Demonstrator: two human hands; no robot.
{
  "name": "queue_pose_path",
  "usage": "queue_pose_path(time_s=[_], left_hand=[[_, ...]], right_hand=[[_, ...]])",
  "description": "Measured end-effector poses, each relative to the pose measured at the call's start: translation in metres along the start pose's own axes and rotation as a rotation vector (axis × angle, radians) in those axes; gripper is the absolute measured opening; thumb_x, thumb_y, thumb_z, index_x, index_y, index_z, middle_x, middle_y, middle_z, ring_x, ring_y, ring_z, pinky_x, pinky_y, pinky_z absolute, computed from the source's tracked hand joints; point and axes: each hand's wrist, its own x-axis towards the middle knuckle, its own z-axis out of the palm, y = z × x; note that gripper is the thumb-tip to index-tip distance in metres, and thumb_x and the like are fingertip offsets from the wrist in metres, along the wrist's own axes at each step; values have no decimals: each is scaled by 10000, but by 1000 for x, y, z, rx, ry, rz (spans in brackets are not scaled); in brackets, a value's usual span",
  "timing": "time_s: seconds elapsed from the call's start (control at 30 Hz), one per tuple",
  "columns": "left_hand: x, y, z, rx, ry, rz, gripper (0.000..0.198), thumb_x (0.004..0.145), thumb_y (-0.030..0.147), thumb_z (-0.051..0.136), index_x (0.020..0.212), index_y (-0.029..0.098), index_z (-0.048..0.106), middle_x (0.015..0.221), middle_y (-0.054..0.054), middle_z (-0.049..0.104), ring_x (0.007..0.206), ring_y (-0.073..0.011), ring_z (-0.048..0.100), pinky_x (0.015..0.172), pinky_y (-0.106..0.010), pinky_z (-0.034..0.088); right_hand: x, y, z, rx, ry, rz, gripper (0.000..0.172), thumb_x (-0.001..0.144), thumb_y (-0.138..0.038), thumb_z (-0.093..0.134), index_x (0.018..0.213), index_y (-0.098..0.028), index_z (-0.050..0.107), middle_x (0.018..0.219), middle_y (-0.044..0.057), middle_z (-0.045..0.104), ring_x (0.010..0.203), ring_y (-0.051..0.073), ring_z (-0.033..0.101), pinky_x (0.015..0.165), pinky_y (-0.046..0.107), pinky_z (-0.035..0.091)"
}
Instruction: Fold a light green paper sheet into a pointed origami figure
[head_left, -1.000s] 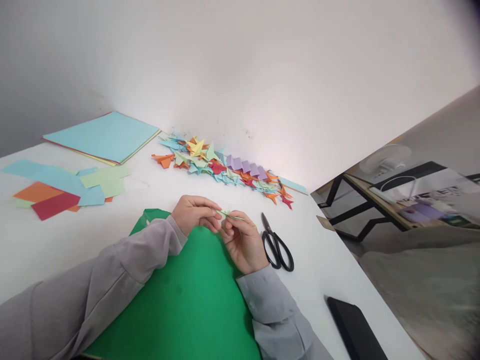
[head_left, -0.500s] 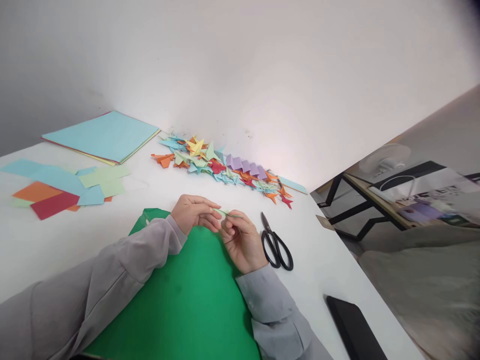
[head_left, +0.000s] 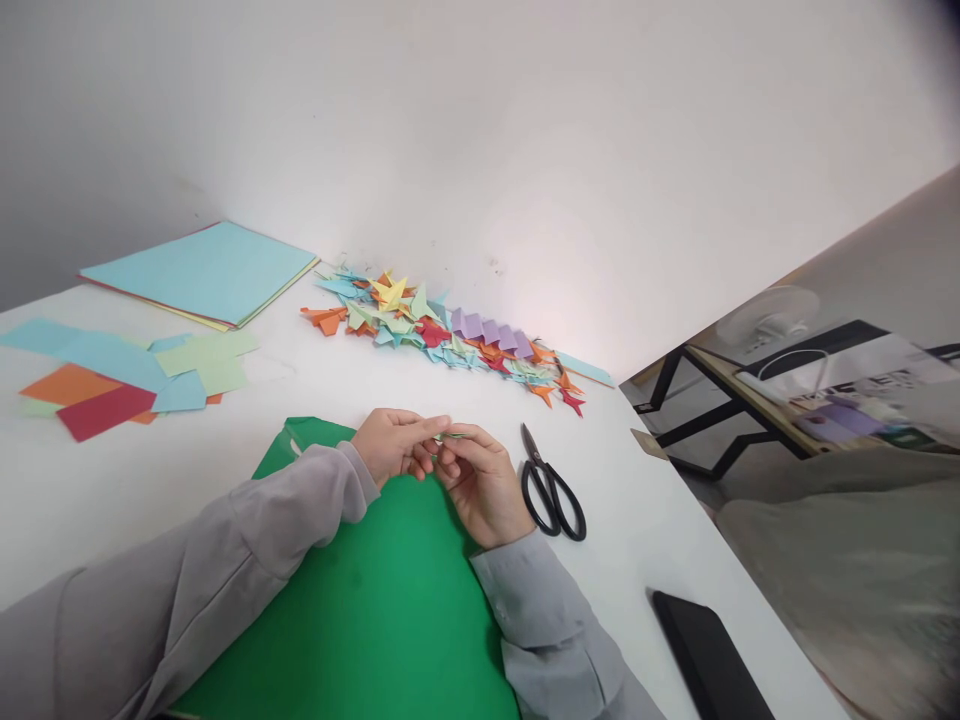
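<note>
The fingers [head_left: 474,445] of a left hand [head_left: 390,445] and a right hand [head_left: 487,490] are clamped on a small, folded light-green paper [head_left: 451,436], pinched between their tips above a green sheet [head_left: 375,590]. Black-handled scissors [head_left: 537,464] lie right of the hands on the white counter [head_left: 622,480]. At far right, dark lettering on a white bag [head_left: 885,352] is too blurred to read.

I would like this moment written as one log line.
left hand: holding small pale-green folded paper | right hand: pinching same paper | below hands: smooth green sheet | beside right hand: black-handled metal scissors, on white table
</note>
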Motion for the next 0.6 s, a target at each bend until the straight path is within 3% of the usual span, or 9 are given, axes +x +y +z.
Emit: queue_pose_path(time_s=[0.27, 0.4, 0.6], left_hand=[[2, 11, -9, -6, 63, 51, 172, 669, 241, 652, 751, 97, 604, 518, -24, 586, 403, -116, 548, 383, -247, 478], [2, 14, -11, 31, 55, 104, 95, 601, 67, 618, 694, 82, 609, 517, -20, 589, 396, -121, 548, 384, -265, 491], [1, 12, -9, 14, 47, 114, 81, 613, 27, 562, 666, 61, 613, 542, -57, 629, 408, -142, 578, 400, -276, 502]], right_hand=[[1, -3, -3, 46, -14, 11, 101, 578, -90, 665, 665, -140, 649, 436, -35, 554, 374, 35, 416, 384, 146, 351], [2, -4, -6, 63, -6, 3, 106, 589, -87, 664, 679, -140, 645, 448, -37, 553, 384, 32, 418, 394, 141, 355], [2, -4, -5, 62, 2, -2, 104, 590, -90, 667, 676, -144, 647, 453, -37, 558, 389, 32, 420, 399, 139, 363]])
